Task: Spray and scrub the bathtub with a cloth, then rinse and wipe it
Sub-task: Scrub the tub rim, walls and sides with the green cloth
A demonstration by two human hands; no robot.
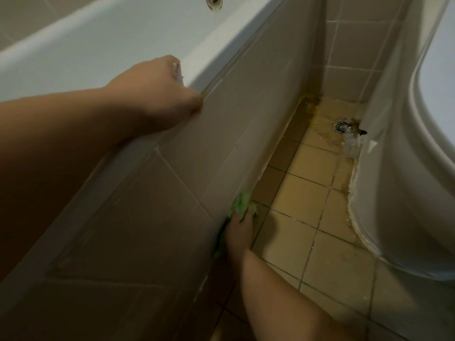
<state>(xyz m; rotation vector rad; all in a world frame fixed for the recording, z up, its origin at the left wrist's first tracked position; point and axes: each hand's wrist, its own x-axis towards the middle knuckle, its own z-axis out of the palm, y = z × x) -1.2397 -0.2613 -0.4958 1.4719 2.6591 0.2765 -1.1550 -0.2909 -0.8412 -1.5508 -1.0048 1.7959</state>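
Bathtub (103, 43) is seen upper left, white rim running diagonally, tiled side panel (152, 193) dropping below it to the floor; left hand (162, 94) is laid over the rim, thumb side on the outer edge, fingers hooked over the rim toward the inside, so the rim is gripped; fingertips are hidden behind the edge. Right hand (240, 232) is placed low at the foot of the side panel, where panel meets floor tiles (317, 193); a green cloth (242, 205) is held under the fingers and pressed against the bottom edge of the panel, bunched beyond the fingertips, with a strip of it trailing back along the panel beside the wrist; fingers are curled onto the cloth, so it is held, not just touched. A metal fitting (214, 1) is seen at the top edge on the tub's inner wall, partly cropped. Floor drain (343, 125) is set in the far corner, surrounded by yellow-brown staining; a white rounded fixture (394, 168) stands at right, its base ringed with rough sealant on the tiles; image is soft, fine detail cannot be told.
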